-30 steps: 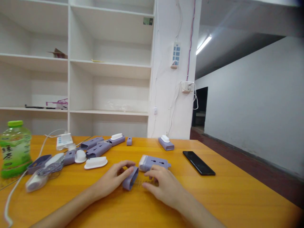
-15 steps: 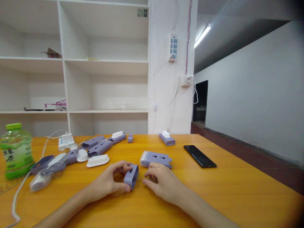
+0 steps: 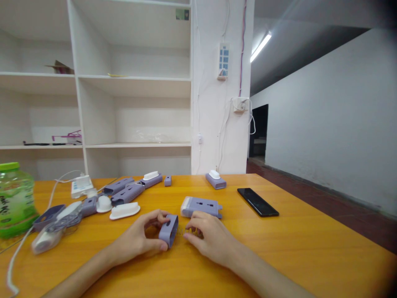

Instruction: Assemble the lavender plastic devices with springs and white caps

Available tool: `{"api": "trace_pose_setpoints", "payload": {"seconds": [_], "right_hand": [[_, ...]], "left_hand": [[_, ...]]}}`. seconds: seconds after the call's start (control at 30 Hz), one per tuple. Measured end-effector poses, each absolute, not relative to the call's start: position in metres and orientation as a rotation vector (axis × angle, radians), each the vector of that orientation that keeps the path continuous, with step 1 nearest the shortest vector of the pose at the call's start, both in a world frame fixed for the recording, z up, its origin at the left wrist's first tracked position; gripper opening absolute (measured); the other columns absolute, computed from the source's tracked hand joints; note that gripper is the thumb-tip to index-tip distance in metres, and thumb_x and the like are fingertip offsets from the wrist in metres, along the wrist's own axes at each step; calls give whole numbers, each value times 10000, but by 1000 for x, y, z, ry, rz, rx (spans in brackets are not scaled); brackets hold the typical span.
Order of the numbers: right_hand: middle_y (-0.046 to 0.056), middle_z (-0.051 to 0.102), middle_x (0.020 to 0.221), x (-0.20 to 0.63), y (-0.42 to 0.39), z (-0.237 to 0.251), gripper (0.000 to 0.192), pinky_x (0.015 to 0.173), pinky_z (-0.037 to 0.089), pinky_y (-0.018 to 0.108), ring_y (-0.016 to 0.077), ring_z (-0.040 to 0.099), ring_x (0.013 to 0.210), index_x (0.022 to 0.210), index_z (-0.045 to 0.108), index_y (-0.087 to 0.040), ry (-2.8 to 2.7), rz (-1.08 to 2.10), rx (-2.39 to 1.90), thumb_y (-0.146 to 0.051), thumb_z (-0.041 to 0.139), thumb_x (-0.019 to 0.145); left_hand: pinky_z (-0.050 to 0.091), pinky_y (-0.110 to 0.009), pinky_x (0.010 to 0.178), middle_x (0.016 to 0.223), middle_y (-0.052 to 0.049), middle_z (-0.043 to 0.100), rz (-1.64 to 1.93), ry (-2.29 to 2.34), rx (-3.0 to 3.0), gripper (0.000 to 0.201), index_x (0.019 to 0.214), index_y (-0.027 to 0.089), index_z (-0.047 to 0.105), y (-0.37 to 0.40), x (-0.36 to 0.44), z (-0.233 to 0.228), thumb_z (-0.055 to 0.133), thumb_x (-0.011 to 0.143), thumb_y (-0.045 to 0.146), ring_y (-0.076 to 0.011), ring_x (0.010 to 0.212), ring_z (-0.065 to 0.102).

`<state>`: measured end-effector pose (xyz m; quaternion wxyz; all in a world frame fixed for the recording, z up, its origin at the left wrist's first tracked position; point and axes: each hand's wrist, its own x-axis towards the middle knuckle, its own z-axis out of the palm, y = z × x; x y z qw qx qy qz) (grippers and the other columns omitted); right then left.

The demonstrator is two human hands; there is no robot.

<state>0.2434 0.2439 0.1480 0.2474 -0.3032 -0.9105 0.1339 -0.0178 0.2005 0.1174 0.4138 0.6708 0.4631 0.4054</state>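
A purple shell (image 3: 169,230) is pinched on edge by the left hand (image 3: 141,240), thumb below and fingers curled over its top, low on the orange bench (image 3: 310,248). The right hand (image 3: 207,238) is curled just beside it, fingertips pressed down, perhaps on a small part, though this cannot be told. A fitting step seems to be in hand; alignment with the purple block (image 3: 201,207) behind would next be needed.

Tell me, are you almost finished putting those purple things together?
Not nearly. Two purple pieces with white caps at the table's far side look assembled. The left hand grips a purple shell; the right hand rests beside it. Loose purple parts and a white cap still wait.
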Motion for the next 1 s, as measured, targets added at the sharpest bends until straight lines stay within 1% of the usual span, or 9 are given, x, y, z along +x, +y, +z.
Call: {"api": "trace_pose_setpoints", "payload": {"seconds": [0.17, 0.33, 0.57, 0.77, 0.87, 1.0], "right_hand": [[14, 639, 907, 242, 243, 146, 78, 733, 415, 249, 168, 605, 873, 890, 683, -206, -2492, 329, -807, -268, 645, 919], [13, 646, 943, 240, 244, 144, 73, 738, 414, 238, 160, 604, 886, 894, 672, -201, -2496, 322, -773, -268, 657, 920], [7, 657, 860, 235, 246, 140, 86, 726, 409, 253, 158, 604, 835, 889, 676, -192, -2506, 312, -754, -254, 639, 937], [7, 657, 838, 229, 246, 138, 129, 734, 420, 256, 158, 604, 833, 815, 655, -182, -2513, 305, -706, -211, 627, 938], [12, 658, 846, 227, 246, 139, 131, 749, 431, 261, 161, 605, 842, 835, 659, -185, -2510, 306, -682, -202, 601, 951], [17, 663, 863, 225, 247, 137, 125, 774, 442, 262, 164, 607, 860, 854, 662, -184, -2510, 321, -654, -195, 590, 955]], "left_hand": [[392, -435, 1094, 1310, -96, 602, 1002, 1208, 1708, 444, 969, 204, 580, 199, -16, 120, 886, 662, 302, -309, 1251, 539], [399, -427, 1095, 1289, -82, 610, 1005, 1205, 1736, 444, 961, 201, 576, 199, -14, 120, 889, 665, 312, -298, 1228, 551], [381, -439, 1124, 1317, -86, 598, 1007, 1277, 1747, 506, 991, 204, 579, 198, -13, 114, 905, 638, 363, -305, 1237, 550], [366, -468, 1143, 1295, -93, 631, 1014, 1333, 1744, 519, 996, 202, 615, 196, -9, 116, 909, 613, 392, -336, 1249, 550], [366, -471, 1145, 1288, -95, 641, 1037, 1337, 1743, 529, 1013, 203, 638, 196, -9, 113, 912, 602, 393, -346, 1260, 545], [379, -447, 1134, 1299, -85, 633, 1030, 1350, 1731, 554, 1039, 211, 628, 197, -10, 109, 909, 605, 413, -335, 1259, 546]]}}
